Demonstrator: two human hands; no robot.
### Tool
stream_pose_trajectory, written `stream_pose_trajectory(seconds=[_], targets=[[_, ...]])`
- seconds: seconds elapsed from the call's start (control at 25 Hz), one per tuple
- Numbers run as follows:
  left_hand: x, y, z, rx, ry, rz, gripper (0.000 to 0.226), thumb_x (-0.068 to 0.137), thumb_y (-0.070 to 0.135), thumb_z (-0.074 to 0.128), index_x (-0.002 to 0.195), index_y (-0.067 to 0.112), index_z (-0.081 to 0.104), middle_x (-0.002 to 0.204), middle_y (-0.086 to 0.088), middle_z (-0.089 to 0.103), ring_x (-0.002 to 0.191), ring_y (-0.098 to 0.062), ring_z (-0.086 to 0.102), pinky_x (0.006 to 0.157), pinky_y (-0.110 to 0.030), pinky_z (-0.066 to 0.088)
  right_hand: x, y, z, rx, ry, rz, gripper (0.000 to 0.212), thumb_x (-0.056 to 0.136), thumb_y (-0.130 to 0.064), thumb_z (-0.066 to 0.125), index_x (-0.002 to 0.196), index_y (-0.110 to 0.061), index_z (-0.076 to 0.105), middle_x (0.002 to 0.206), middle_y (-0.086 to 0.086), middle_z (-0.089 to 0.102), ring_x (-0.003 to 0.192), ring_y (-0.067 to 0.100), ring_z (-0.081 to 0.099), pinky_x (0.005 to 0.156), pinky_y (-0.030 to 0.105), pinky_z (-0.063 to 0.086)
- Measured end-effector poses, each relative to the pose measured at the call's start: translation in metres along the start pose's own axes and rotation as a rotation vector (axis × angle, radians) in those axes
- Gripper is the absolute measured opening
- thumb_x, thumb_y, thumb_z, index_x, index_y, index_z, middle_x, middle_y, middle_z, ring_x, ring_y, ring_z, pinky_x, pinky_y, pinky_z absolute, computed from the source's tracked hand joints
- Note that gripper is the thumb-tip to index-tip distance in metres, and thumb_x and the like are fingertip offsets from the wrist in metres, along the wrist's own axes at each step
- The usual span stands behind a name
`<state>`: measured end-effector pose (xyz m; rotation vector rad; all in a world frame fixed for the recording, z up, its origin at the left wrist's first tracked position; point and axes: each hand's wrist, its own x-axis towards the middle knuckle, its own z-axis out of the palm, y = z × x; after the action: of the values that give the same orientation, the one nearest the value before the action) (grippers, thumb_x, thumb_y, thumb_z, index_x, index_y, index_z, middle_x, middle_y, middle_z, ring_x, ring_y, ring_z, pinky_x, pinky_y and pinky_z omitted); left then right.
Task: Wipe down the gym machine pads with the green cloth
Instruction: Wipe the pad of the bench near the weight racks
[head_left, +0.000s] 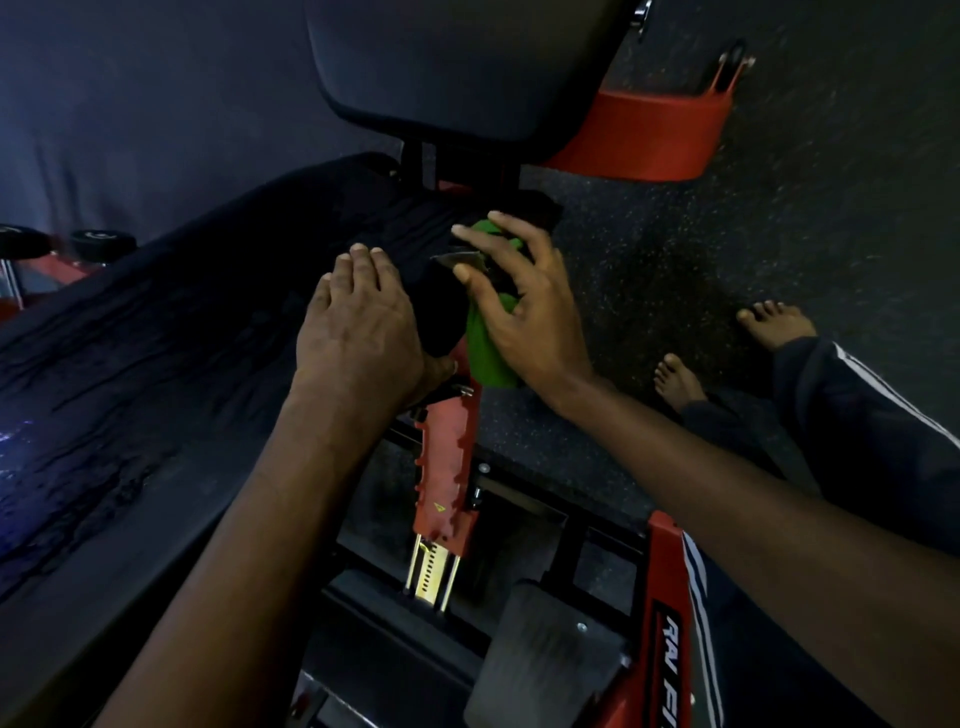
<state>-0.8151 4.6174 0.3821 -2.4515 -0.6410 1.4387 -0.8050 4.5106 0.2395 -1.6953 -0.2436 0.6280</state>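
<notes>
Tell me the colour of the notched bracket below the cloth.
The bracket is red; head view shows it.

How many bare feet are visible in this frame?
2, both on the speckled floor at right: the farther foot emerging from the striped trouser leg, the nearer foot with its heel hidden by dark fabric. No others show.

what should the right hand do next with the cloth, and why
Probably draw the right hand with the green cloth down along the end edge of the long black cushioned pad. The cloth is pressed against that edge, the left hand lies flat on the pad's top, steadying it, and the top already looks streaked with wet.
</notes>
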Motion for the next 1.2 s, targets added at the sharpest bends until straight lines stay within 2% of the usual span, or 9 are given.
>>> stream_pose_trajectory(seconds=[0.12, 0.2, 0.36, 0.52, 0.76, 0.92, 1.0, 1.08, 1.2], targets=[[0.009, 0.004, 0.000, -0.013, -0.004, -0.003, 0.125, 0.080, 0.070, 0.064, 0.157, -0.004, -0.002, 0.165, -0.024, 0.001, 0.154, -0.034, 0.004, 0.126, -0.042, 0.008, 0.029, 0.019, 0.008, 0.043, 0.088, 0.081, 0.033, 0.096, -0.037, 0.063, 0.128, -0.030, 0.067, 0.137, -0.001, 0.050, 0.127, 0.017, 0.047, 0.101, 0.022, 0.041], [0.011, 0.005, 0.001, -0.022, -0.004, -0.006, 0.124, 0.080, 0.069, 0.064, 0.156, -0.004, -0.001, 0.165, -0.024, 0.002, 0.154, -0.034, 0.004, 0.126, -0.043, 0.008, 0.042, 0.033, 0.012, 0.082, 0.136, 0.137, 0.032, 0.095, -0.039, 0.063, 0.125, -0.031, 0.068, 0.132, -0.003, 0.051, 0.124, 0.016, 0.050, 0.100, 0.030, 0.049], [0.012, 0.007, -0.001, -0.022, 0.000, -0.008, 0.124, 0.080, 0.068, 0.065, 0.157, -0.004, -0.001, 0.165, -0.023, 0.002, 0.154, -0.033, 0.004, 0.126, -0.042, 0.008, 0.068, 0.059, 0.006, 0.108, 0.188, 0.306, 0.032, 0.094, -0.037, 0.065, 0.123, -0.026, 0.070, 0.127, 0.000, 0.053, 0.119, 0.015, 0.053, 0.100, 0.039, 0.050], [0.010, 0.009, 0.000, -0.013, 0.027, -0.012, 0.122, 0.081, 0.068, 0.063, 0.157, -0.004, 0.001, 0.165, -0.024, 0.005, 0.154, -0.033, 0.007, 0.126, -0.042, 0.010, 0.058, 0.061, 0.008, 0.087, 0.142, 0.216, 0.030, 0.094, -0.040, 0.063, 0.122, -0.031, 0.069, 0.125, -0.007, 0.050, 0.122, 0.019, 0.051, 0.098, 0.044, 0.052], [0.012, 0.009, 0.001, -0.036, 0.039, -0.020, 0.118, 0.083, 0.066, 0.062, 0.157, -0.003, 0.002, 0.166, -0.021, 0.004, 0.154, -0.031, 0.007, 0.126, -0.041, 0.009, 0.093, 0.075, 0.000, -0.040, 0.097, 0.310, 0.031, 0.094, -0.036, 0.063, 0.121, -0.022, 0.070, 0.119, 0.003, 0.056, 0.113, 0.020, 0.056, 0.098, 0.038, 0.049], [0.013, 0.010, 0.004, -0.032, 0.057, -0.029, 0.120, 0.081, 0.070, 0.061, 0.158, -0.001, 0.001, 0.166, -0.020, 0.004, 0.155, -0.030, 0.006, 0.126, -0.040, 0.008, 0.063, 0.065, 0.000, 0.003, 0.102, 0.231, 0.027, 0.096, -0.033, 0.063, 0.122, -0.026, 0.069, 0.124, -0.001, 0.054, 0.117, 0.013, 0.053, 0.092, 0.015, 0.046], [0.014, 0.010, 0.005, -0.022, 0.057, -0.026, 0.120, 0.082, 0.071, 0.060, 0.158, 0.000, 0.000, 0.167, -0.019, 0.003, 0.155, -0.030, 0.006, 0.126, -0.040, 0.008, 0.062, 0.069, 0.003, -0.001, 0.130, 0.211, 0.028, 0.097, -0.033, 0.062, 0.123, -0.025, 0.067, 0.124, 0.000, 0.052, 0.117, 0.014, 0.053, 0.095, 0.021, 0.046], [0.015, 0.010, 0.006, -0.014, 0.062, -0.019, 0.119, 0.083, 0.071, 0.058, 0.158, 0.000, 0.000, 0.167, -0.019, 0.003, 0.155, -0.029, 0.006, 0.126, -0.039, 0.008, 0.082, 0.076, 0.001, -0.036, 0.135, 0.295, 0.028, 0.097, -0.034, 0.062, 0.121, -0.021, 0.068, 0.122, 0.004, 0.054, 0.114, 0.019, 0.055, 0.098, 0.029, 0.046], [0.014, 0.009, 0.003, -0.022, 0.047, -0.024, 0.121, 0.082, 0.073, 0.058, 0.158, 0.000, -0.001, 0.167, -0.019, 0.003, 0.155, -0.029, 0.006, 0.126, -0.039, 0.009, 0.098, 0.074, -0.008, -0.103, 0.038, 0.354, 0.028, 0.096, -0.036, 0.061, 0.121, -0.024, 0.068, 0.122, 0.004, 0.056, 0.113, 0.020, 0.056, 0.095, 0.026, 0.044]])
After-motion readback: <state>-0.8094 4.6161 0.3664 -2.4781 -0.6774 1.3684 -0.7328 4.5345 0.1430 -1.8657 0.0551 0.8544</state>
